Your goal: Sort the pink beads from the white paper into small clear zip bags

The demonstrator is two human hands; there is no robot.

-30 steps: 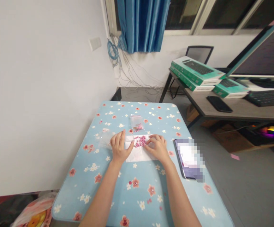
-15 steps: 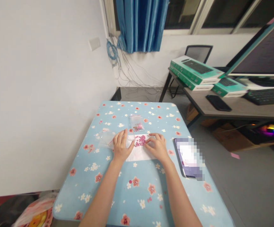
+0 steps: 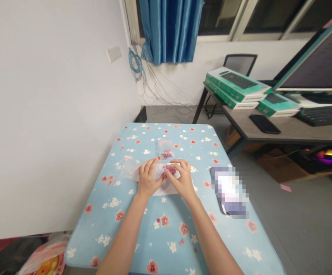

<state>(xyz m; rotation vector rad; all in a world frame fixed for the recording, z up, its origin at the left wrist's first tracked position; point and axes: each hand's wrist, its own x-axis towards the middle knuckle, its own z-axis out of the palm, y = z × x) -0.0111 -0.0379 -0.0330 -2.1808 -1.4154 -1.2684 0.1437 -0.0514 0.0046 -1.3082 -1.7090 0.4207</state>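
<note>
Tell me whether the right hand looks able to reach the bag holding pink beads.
Probably yes: the bag lies just beyond the right hand, uncovered, and nothing visible stands between them.

On the rectangular, blue, flower-patterned table (image 3: 154, 256), a white rectangular sheet (image 3: 168, 188) lies near the middle; small round pink beads (image 3: 171, 172) lie on its far part. Behind the sheet, towards the far edge, lies a clear plastic zip bag (image 3: 164, 143) with more beads inside. A clear, flat plastic bag (image 3: 128, 166) lies towards the left edge, and a flat rectangular phone with a lit screen (image 3: 230, 191) near the right edge. Right of the far right corner stands a brown wood-topped desk (image 3: 252, 133), bearing green-and-white cardboard boxes (image 3: 237, 84) left of a black keyboard (image 3: 326, 115).
</note>
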